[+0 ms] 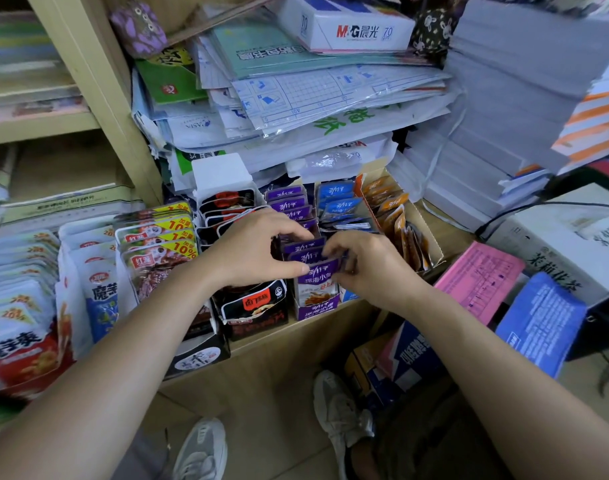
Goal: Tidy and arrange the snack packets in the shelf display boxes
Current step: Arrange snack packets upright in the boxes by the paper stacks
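Purple packets (313,259): the front bunch stands upright in the purple display box (317,309), printed faces toward the camera. The row runs front to back, away from the person. The box sits at the front edge of the shelf (296,332), second in a line of four small boxes.

Left hand (258,249) is on the bunch's left side, thumb on the front packet's left edge, other fingers curled over the tops behind. Right hand (367,266) mirrors it on the right edge, fingers curled in, tips on the packet tops. Both pinch the same bunch between them. Neither hand is nearer, since both are touching (no gap visible on either side).

Key relation: the packets lie directly between the two sets of fingers, long axis vertical. My guess is the coming move is a squeeze to square them up or a push down or back along the row, not a sideways shift.

Counts:
- 3 purple tops between the hands.
- About 4 more behind them; the full total is hidden by the hands.
- 2 hands.

Neighbours: black box (258,304) touches on the left and blue packets (341,202) are just right. Orange packets (387,202) are in the rightmost box, with the front ones slumped. The task looks partway done; the orange row is not yet tidy.
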